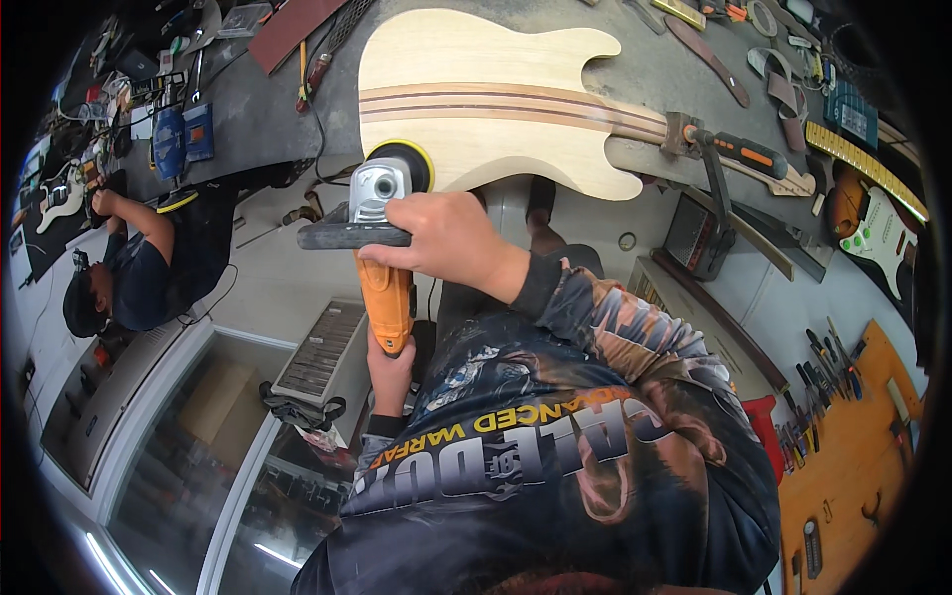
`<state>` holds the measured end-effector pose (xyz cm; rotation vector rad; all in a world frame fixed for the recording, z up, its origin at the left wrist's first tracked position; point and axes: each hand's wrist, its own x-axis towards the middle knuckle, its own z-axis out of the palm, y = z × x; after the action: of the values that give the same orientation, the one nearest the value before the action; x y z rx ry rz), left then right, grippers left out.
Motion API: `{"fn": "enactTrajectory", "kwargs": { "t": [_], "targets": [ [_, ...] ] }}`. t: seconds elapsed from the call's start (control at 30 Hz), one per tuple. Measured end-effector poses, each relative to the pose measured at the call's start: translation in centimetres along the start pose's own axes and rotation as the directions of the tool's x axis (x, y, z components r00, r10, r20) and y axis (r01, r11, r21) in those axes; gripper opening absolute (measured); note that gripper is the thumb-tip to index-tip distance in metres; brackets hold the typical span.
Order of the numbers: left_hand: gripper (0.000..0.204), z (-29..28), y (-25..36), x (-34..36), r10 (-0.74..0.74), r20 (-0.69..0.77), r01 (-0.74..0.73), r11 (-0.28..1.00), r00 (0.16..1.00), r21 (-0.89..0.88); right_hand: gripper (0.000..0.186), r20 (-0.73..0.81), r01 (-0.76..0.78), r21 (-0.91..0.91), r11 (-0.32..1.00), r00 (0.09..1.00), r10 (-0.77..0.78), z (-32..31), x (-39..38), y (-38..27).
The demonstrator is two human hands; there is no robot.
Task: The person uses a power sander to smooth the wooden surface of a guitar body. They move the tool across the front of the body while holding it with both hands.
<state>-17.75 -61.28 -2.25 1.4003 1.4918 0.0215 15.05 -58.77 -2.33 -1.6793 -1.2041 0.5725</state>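
Note:
An orange angle grinder with a grey metal head and a yellow-edged disc is in both my hands. My right hand wraps over the head beside the black side handle. Lower down, my left hand grips the rear end of the orange body. The disc lies against the lower left edge of a pale wooden guitar body, which has dark stripes along its middle. A bar clamp with an orange and black handle sits at the guitar's neck.
The grey workbench carries tools and parts at the left and sanding belts at the far right. Another person works at the left. A sunburst guitar stands at the right, above a wooden tool board. A drawer unit is below.

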Motion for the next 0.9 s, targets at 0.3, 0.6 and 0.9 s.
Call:
{"fn": "enactTrajectory", "kwargs": {
  "t": [0.3, 0.6, 0.9],
  "targets": [
    [0.075, 3.2, 3.4, 2.0, 0.14, 0.206, -0.165, 0.98, 0.969, 0.111, 0.051, -0.125, -0.056, -0.116, 0.992, 0.991, 0.041, -7.8, -3.9, 2.2],
    [0.098, 6.0, 7.5, 2.9, 0.259, 0.388, -0.387, 0.872, 0.885, 0.3, 0.046, -0.301, -0.266, -0.102, 0.959, 0.927, 0.225, -13.8, -11.1, 3.0],
    [0.105, 6.8, 10.0, 3.2, 0.203, 0.553, -0.435, 0.838, 0.808, 0.328, 0.043, -0.372, -0.448, -0.126, 0.885, 0.848, 0.376, -15.1, -16.1, 3.1]
  ]
}}
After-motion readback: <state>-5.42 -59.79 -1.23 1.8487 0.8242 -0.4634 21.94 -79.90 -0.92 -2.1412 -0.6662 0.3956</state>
